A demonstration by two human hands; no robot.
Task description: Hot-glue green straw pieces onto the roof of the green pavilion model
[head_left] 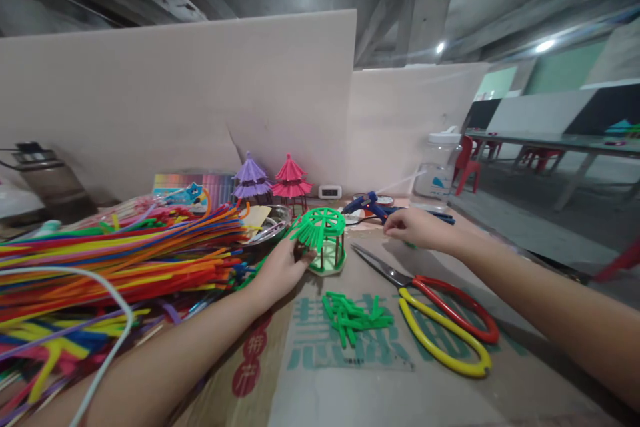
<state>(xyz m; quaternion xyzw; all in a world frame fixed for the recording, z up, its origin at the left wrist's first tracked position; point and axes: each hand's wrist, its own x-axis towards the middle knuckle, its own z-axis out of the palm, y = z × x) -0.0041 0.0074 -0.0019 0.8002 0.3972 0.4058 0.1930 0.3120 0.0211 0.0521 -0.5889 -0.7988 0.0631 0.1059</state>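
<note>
My left hand (283, 272) is closed on the left side of a small green pavilion model (327, 221), built of pipe cleaner pieces with brown posts and a pale green base. Green strips slope off one part of its wheel-like roof. My right hand (424, 227) is closed, fingertips pinched, beside the blue glue gun (367, 202). A bit of green shows under this hand; whether it is held I cannot tell. A pile of short green pipe cleaner pieces (353, 317) lies in front of the model. Right of the pile are large scissors (400, 278) with red and yellow handles, blades slightly parted.
Many colourful pipe cleaners (125, 260) are heaped at left, with a white cable (107, 287) across them. Behind stand a purple pavilion (251, 180), a pink pavilion (290, 181), a small digital clock (330, 192) and a clear plastic jug (435, 170). A metal bowl (280, 230) sits behind my left hand.
</note>
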